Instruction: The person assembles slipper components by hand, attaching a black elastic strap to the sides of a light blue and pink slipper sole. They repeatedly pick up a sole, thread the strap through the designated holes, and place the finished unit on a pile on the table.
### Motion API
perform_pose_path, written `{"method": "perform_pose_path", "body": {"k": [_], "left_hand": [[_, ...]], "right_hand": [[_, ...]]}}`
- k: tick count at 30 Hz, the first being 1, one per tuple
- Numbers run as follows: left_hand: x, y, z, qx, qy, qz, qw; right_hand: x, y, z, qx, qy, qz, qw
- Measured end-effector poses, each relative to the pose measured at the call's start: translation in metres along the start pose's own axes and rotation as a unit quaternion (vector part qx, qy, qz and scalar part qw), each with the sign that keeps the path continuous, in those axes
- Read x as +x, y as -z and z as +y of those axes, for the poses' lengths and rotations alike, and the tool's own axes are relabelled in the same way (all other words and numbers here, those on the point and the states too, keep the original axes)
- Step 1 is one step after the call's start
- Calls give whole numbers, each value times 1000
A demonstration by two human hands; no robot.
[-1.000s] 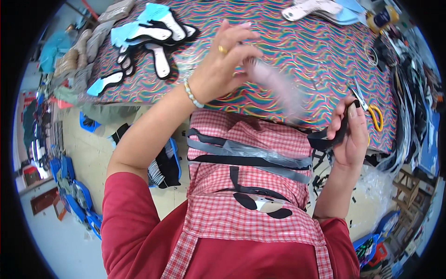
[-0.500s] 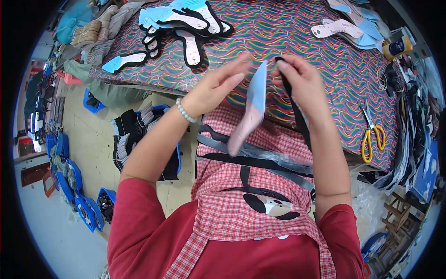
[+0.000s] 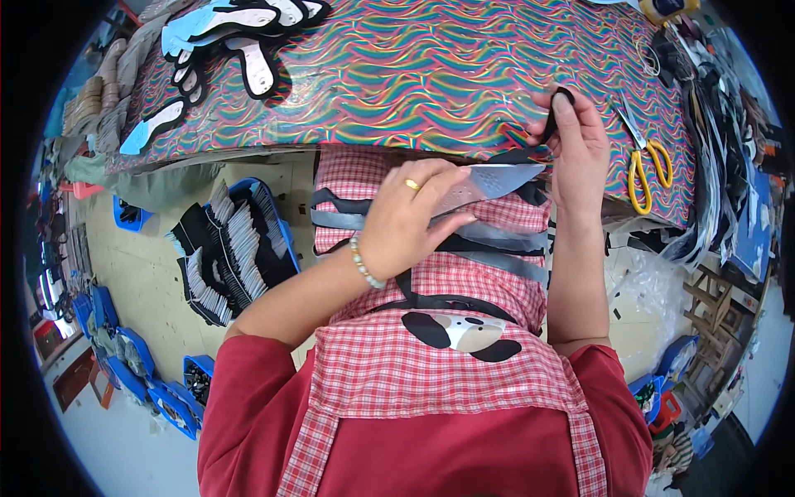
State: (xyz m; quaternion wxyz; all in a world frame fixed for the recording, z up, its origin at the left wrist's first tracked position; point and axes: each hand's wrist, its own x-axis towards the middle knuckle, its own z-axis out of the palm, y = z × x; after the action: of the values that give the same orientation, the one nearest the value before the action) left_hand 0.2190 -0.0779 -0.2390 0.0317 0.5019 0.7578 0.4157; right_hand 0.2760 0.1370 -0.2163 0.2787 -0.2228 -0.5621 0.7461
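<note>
A shoe insole (image 3: 495,182), pale grey-blue with a dotted patch, lies tilted over my lap just off the table's near edge. My left hand (image 3: 411,217) has hold of its left end, fingers over the top and thumb below; that end is partly hidden by the fingers. The insole's pointed tip reaches close to my right wrist. Raised over the table edge, my right hand (image 3: 577,142) pinches a narrow black strip (image 3: 550,126) between thumb and fingers. Part of the strip runs down toward the insole's tip; whether they touch, I cannot tell.
Black-edged insoles (image 3: 258,70) lie piled at the table's far left. Yellow-handled scissors (image 3: 638,178) rest at the right of the patterned table (image 3: 397,91). Black and grey strips hang beyond them. On the floor at left stands a blue basket (image 3: 286,236) beside bundled black-and-grey pieces (image 3: 219,248).
The insole has dropped from upright between my hands to a flatter tilt over my lap. My left hand has come down and taken its end. My right hand still pinches the black strip.
</note>
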Motion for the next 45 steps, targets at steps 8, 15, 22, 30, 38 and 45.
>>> {"method": "perform_pose_path", "body": {"k": [8,15,22,30,38,45], "left_hand": [[16,11,-26,-268,240,-162,919],[69,88,14,-428,273,43,860],[72,72,27,-545,260,42,796],[70,53,17,-482,228,140,834],[69,53,15,-472,220,150,841],[70,50,27,-479,219,175,832]], "right_hand": [[2,41,-25,169,175,51,969],[-38,-20,-75,-20,10,-181,983],[-25,-53,-54,141,-115,-208,961],[-23,-68,-34,84,-108,-134,982],[-21,-70,-29,86,-110,-119,983],[-27,-73,-21,78,-37,-74,993]]}}
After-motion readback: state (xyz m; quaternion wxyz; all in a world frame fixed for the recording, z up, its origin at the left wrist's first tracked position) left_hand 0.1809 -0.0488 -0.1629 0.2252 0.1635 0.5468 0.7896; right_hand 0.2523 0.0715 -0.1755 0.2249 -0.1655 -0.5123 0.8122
